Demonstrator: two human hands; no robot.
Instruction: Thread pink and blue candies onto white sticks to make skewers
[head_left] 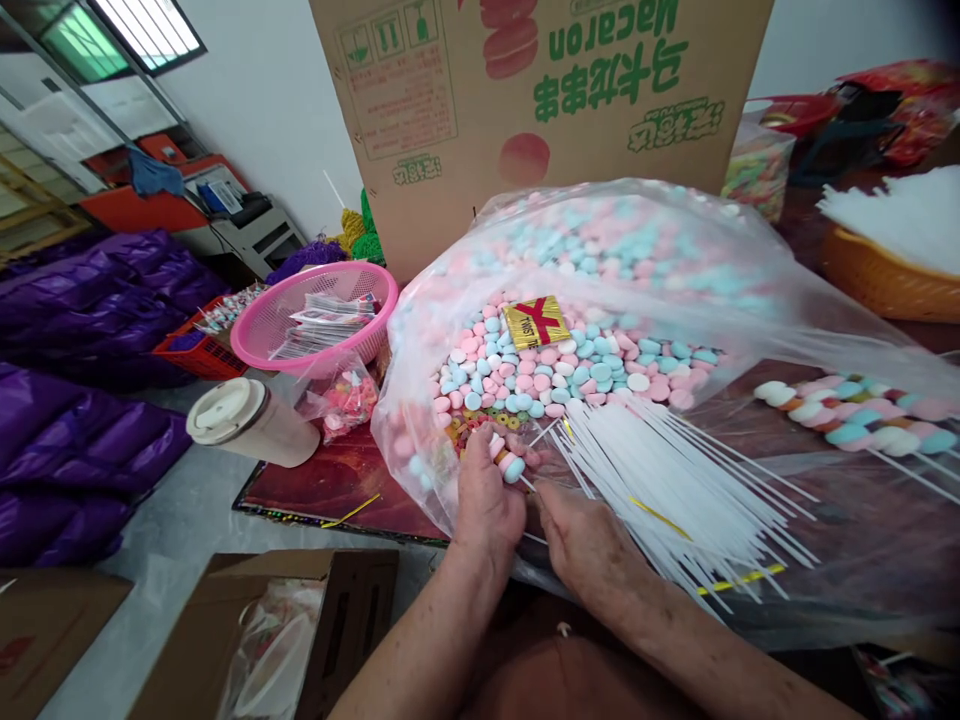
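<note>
My left hand (484, 480) is closed around a short row of candies (511, 466) in pink, white and blue, threaded on a white stick. Just to its right, my right hand (585, 535) pinches the lower part of that stick (528, 483). Beyond both hands, loose pastel candies (536, 382) spill from a large clear plastic bag (637, 240). Small ring-shaped gummies (491, 415) lie partly hidden behind my left hand. A thick bundle of white sticks (667, 480) is spread beside my right hand. Finished candy skewers (862, 410) rest farther right.
A gold twist-tie packet (537, 322) lies on the candies. At left stand a lidded cup (251, 420), a pink basket (247, 335) and a bag of sweets (350, 397). A large carton (465, 100) rises behind. An orange basket (855, 275) is at right; an open box (360, 610) sits below.
</note>
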